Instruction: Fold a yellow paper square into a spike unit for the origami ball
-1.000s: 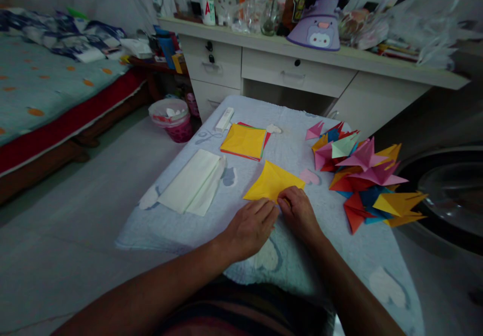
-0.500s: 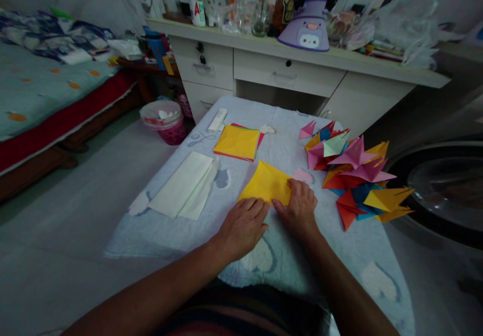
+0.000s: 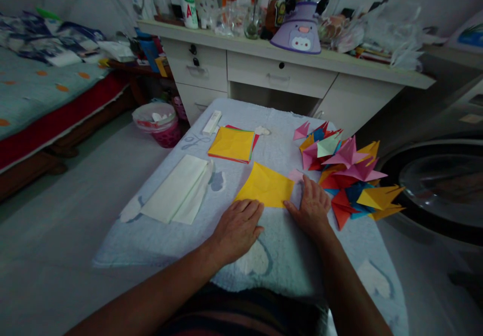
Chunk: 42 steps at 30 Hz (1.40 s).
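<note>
A yellow sheet of origami paper [image 3: 266, 185], folded along its near edge, lies on the cloth-covered table [image 3: 181, 245]. The fingers of my left hand [image 3: 238, 228] lie flat on its near left edge. My right hand [image 3: 311, 207] is spread at the paper's right end, with the thumb tip at the near right corner and the fingers on the cloth. Beyond the sheet is a stack of coloured square paper [image 3: 232, 144], yellow on top. To the right sits a pile of folded paper cranes [image 3: 349, 155] in pink, red, yellow and blue.
A folded white cloth or tissue [image 3: 177, 187] lies on the left, with a small white box [image 3: 212, 122] behind it. Past the table stand a drawer desk [image 3: 275, 69] with jars on top, a pink bin [image 3: 166, 130], a bed [image 3: 45, 94] and a front-loading washer [image 3: 445, 185].
My right hand has slid right, off the paper's surface to its right corner, and its fingers have spread. My left hand stays on the near left edge. The view has shifted slightly.
</note>
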Each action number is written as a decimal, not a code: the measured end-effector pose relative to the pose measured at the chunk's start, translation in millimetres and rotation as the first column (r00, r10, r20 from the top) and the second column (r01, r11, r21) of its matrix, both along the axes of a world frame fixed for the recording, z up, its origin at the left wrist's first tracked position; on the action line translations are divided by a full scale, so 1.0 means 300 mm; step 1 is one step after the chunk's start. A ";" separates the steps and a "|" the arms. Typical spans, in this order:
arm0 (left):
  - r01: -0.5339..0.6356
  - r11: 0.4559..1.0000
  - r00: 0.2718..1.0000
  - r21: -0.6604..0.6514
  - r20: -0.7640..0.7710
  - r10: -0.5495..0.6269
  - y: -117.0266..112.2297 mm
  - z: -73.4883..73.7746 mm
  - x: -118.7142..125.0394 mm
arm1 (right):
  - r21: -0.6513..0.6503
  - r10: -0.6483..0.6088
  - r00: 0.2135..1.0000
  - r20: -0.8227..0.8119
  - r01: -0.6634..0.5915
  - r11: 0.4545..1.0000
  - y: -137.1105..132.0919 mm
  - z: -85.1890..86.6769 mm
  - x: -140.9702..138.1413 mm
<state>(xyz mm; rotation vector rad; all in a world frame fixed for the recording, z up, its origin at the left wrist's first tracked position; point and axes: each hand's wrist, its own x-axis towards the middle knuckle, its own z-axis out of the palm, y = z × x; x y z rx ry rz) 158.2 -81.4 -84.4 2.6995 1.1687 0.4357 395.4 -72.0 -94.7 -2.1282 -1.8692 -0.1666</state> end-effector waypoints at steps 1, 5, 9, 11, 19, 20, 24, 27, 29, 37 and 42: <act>0.000 1.000 1.000 0.000 0.000 0.000 -0.001 0.000 -0.001 | -0.003 0.002 1.000 -0.002 -0.002 1.000 0.000 0.000 0.000; -0.003 1.000 1.000 -0.010 -0.015 0.002 -0.003 0.005 -0.002 | -0.012 0.010 1.000 -0.028 -0.010 1.000 0.000 0.000 0.003; 0.000 1.000 1.000 -0.014 -0.029 0.000 -0.001 0.018 -0.001 | -0.032 0.009 0.999 -0.051 -0.011 0.999 -0.002 0.000 -0.002; 0.004 1.000 0.999 -0.021 -0.038 -0.004 0.000 0.027 0.001 | -0.027 0.015 0.999 -0.034 -0.016 1.000 -0.004 0.000 -0.015; 0.001 1.000 0.996 -0.025 -0.085 -0.003 0.004 0.045 0.006 | -0.032 0.058 0.998 -0.021 -0.059 0.998 -0.004 0.001 -0.090; 0.002 1.000 0.997 -0.025 -0.083 -0.004 0.005 0.046 0.005 | -0.040 0.058 0.998 -0.029 -0.059 0.997 -0.004 0.003 -0.089; 0.004 0.999 0.997 -0.033 -0.080 -0.007 0.008 0.046 0.001 | -0.084 0.031 0.999 -0.039 -0.034 0.996 -0.009 0.017 -0.057; 0.009 0.999 0.997 -0.045 -0.075 -0.012 0.011 0.041 -0.005 | -0.106 0.001 0.999 -0.046 -0.006 0.994 -0.012 0.030 -0.022; 0.014 0.999 0.998 -0.049 -0.057 -0.016 0.011 0.036 -0.011 | -0.120 -0.007 0.998 -0.057 0.000 0.993 -0.013 0.036 -0.003; 0.033 0.998 0.999 -0.052 -0.016 -0.034 0.010 0.034 -0.021 | -0.025 0.045 0.998 -0.041 -0.046 0.999 -0.008 0.030 -0.018; 0.031 0.999 0.999 -0.038 -0.015 -0.031 0.012 0.041 -0.020 | 0.072 0.123 0.992 -0.021 -0.121 0.990 0.003 0.024 -0.095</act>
